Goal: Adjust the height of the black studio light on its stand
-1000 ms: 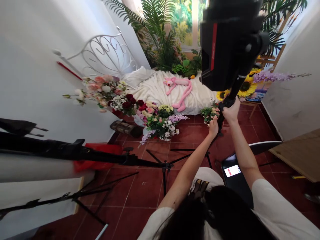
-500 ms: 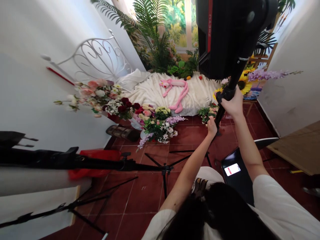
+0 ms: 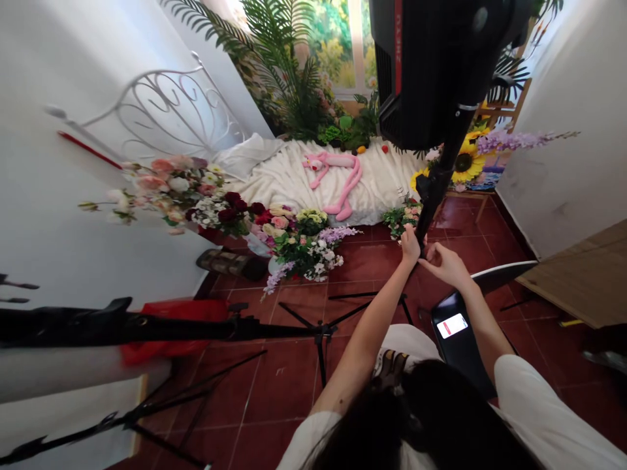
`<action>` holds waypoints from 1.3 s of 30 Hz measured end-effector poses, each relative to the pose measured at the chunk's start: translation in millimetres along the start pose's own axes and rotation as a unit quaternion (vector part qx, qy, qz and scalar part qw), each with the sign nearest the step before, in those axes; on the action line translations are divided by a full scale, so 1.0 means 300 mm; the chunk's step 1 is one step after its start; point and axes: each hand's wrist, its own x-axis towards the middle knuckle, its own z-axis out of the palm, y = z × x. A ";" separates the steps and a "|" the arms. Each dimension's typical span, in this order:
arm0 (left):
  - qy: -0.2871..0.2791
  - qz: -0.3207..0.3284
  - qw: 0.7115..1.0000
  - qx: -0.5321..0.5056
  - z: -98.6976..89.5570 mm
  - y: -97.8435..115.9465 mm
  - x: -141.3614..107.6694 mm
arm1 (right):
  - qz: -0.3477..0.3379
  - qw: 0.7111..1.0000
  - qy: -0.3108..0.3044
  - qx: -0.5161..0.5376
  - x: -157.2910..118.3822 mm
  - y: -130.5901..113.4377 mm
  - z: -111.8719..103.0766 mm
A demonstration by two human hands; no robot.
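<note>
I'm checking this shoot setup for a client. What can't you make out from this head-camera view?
- Top of the black studio light: cut off by the picture's top edge, and it hides the wall behind.
- Left hand at the black stand pole: its fingers hide whether it grips.
- Phone screen: too small to read.
- Shirt front: mostly hidden by the person's hair.

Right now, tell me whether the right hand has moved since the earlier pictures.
Yes, downward. Once level with the small floor flower bunch, the right hand now sits below it in view, no longer gripping the black stand pole.
</note>
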 end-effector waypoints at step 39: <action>-0.053 -0.006 0.998 0.017 -0.006 0.077 -0.046 | 0.092 0.985 0.133 0.060 -0.003 0.030 0.190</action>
